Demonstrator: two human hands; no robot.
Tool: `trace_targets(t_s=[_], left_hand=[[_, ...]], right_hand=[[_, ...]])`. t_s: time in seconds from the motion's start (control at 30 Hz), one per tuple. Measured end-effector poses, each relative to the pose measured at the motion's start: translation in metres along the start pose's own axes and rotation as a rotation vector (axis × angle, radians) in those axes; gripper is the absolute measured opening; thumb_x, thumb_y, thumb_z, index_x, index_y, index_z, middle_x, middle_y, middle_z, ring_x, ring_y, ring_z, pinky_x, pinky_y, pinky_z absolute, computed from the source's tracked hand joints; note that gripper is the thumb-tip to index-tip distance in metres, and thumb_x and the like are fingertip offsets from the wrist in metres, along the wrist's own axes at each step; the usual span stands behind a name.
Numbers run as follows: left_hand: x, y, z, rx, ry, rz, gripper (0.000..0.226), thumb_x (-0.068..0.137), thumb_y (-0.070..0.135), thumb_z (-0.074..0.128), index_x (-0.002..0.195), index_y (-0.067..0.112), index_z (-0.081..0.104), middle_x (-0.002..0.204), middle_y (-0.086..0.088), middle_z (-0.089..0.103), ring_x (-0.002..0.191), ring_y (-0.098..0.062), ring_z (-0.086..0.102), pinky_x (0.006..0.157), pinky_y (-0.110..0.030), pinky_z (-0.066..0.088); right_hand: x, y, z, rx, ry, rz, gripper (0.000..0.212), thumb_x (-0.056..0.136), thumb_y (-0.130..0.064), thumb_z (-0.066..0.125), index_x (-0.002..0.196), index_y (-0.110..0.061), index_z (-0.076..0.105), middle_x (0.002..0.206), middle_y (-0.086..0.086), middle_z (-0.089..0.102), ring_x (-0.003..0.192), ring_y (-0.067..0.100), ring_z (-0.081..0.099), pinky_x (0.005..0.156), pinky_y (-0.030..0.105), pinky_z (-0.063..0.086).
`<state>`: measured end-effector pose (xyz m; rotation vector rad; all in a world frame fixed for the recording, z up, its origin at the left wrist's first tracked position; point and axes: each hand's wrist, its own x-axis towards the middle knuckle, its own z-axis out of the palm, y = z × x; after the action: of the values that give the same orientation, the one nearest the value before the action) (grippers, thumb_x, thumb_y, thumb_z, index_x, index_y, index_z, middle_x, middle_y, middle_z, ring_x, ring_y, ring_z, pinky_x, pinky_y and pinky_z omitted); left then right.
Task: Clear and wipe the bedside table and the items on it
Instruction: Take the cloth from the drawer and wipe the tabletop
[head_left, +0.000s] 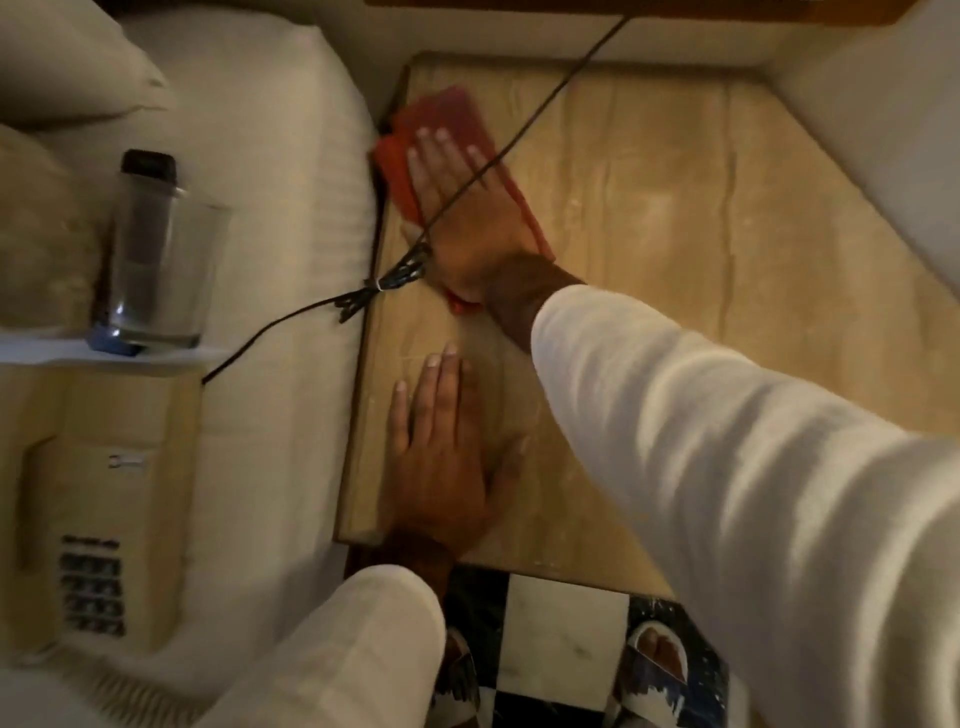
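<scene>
The bedside table (649, 249) has a pale stone-like top and sits between the bed and a wall. My right hand (462, 208) presses flat on a red cloth (452, 111) at the table's far left corner. My left hand (441, 452) lies flat, fingers apart, on the table's near left part and holds nothing. A dark cord (524, 119) runs from the wall over my right hand to the bed, with a bundled tie at the table's edge. On the bed stand a beige telephone (98, 499), a drinking glass (166, 275) and a dark-capped bottle (143, 208).
The white bed (270, 208) with pillows (57, 57) borders the table's left side. A white wall (883, 145) closes off the right. Black-and-white floor tiles (561, 639) and my sandalled feet lie below the table's front edge.
</scene>
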<state>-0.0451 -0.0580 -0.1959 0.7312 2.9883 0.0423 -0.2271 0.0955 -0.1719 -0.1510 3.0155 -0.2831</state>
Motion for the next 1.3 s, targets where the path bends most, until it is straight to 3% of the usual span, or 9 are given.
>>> trace_targets(t_s=[0.17,0.33,0.47,0.53,0.6,0.7,0.77,1.07,1.3], left_hand=[[-0.001,0.001,-0.002,0.006,0.022,0.017,0.088,0.105,0.066,0.028,0.165,0.002,0.033,0.174,-0.017,0.027,0.162,-0.035,0.028,0.127,-0.060,0.029],[-0.001,-0.001,-0.002,0.017,0.005,0.022,0.088,0.105,0.066,0.024,0.167,0.002,0.026,0.176,-0.017,0.023,0.163,-0.034,0.024,0.129,-0.060,0.026],[-0.002,-0.001,0.000,0.008,0.017,0.014,0.089,0.106,0.067,0.021,0.166,0.002,0.029,0.175,-0.018,0.026,0.162,-0.035,0.026,0.128,-0.062,0.026],[-0.002,-0.001,0.001,0.006,0.020,0.015,0.089,0.105,0.067,0.021,0.165,0.001,0.030,0.174,-0.019,0.027,0.162,-0.036,0.027,0.128,-0.062,0.026],[-0.002,-0.001,0.002,0.020,0.031,0.019,0.089,0.105,0.066,0.027,0.165,0.000,0.032,0.174,-0.019,0.028,0.162,-0.037,0.028,0.128,-0.062,0.026],[-0.003,-0.001,0.004,0.032,0.053,0.019,0.088,0.104,0.065,0.035,0.164,0.000,0.033,0.173,-0.019,0.029,0.161,-0.036,0.028,0.129,-0.061,0.026],[-0.003,-0.001,0.005,0.015,0.055,0.020,0.088,0.104,0.064,0.037,0.165,0.000,0.031,0.174,-0.019,0.028,0.162,-0.036,0.027,0.129,-0.061,0.025],[-0.004,-0.002,0.008,-0.007,0.064,0.026,0.089,0.104,0.063,0.038,0.166,0.001,0.028,0.175,-0.017,0.025,0.163,-0.034,0.024,0.132,-0.058,0.019],[-0.004,-0.004,0.009,-0.029,0.072,0.023,0.089,0.104,0.066,0.034,0.167,0.003,0.026,0.176,-0.015,0.023,0.164,-0.032,0.022,0.132,-0.057,0.017]], right_hand=[[-0.008,0.051,-0.013,-0.101,-0.054,-0.387,0.083,0.105,-0.062,0.028,0.168,-0.010,0.016,0.176,0.013,0.014,0.164,0.027,0.013,0.131,0.041,0.005],[-0.018,0.120,-0.026,-0.021,0.073,0.168,0.090,0.103,-0.066,0.028,0.167,-0.005,0.017,0.175,0.019,0.015,0.164,0.033,0.012,0.133,0.046,0.008],[-0.023,0.066,-0.016,0.017,0.118,0.468,0.087,0.102,-0.060,0.023,0.168,-0.004,0.011,0.176,0.019,0.009,0.165,0.033,0.006,0.133,0.049,0.005],[-0.039,0.030,-0.007,0.032,0.086,0.348,0.084,0.104,-0.057,0.025,0.168,-0.005,0.011,0.176,0.018,0.007,0.165,0.032,0.005,0.133,0.049,0.004],[-0.065,0.012,0.007,-0.001,0.075,0.035,0.081,0.106,-0.056,0.030,0.167,-0.005,0.016,0.176,0.018,0.013,0.164,0.032,0.010,0.133,0.050,0.006],[-0.089,0.037,0.007,-0.099,0.008,-0.474,0.078,0.108,-0.055,0.031,0.167,-0.005,0.020,0.175,0.017,0.018,0.164,0.031,0.016,0.133,0.048,0.010],[-0.083,0.068,-0.004,-0.137,-0.063,-0.608,0.076,0.110,-0.055,0.027,0.168,-0.008,0.017,0.176,0.014,0.015,0.164,0.029,0.012,0.133,0.046,0.008],[-0.102,0.102,-0.007,0.015,0.135,0.315,0.081,0.106,-0.056,0.026,0.168,-0.005,0.014,0.176,0.017,0.011,0.165,0.030,0.009,0.134,0.047,0.007],[-0.250,0.131,-0.001,0.047,0.190,0.578,0.078,0.108,-0.054,0.032,0.169,-0.010,0.011,0.177,0.014,0.009,0.165,0.031,0.008,0.132,0.053,0.013]])
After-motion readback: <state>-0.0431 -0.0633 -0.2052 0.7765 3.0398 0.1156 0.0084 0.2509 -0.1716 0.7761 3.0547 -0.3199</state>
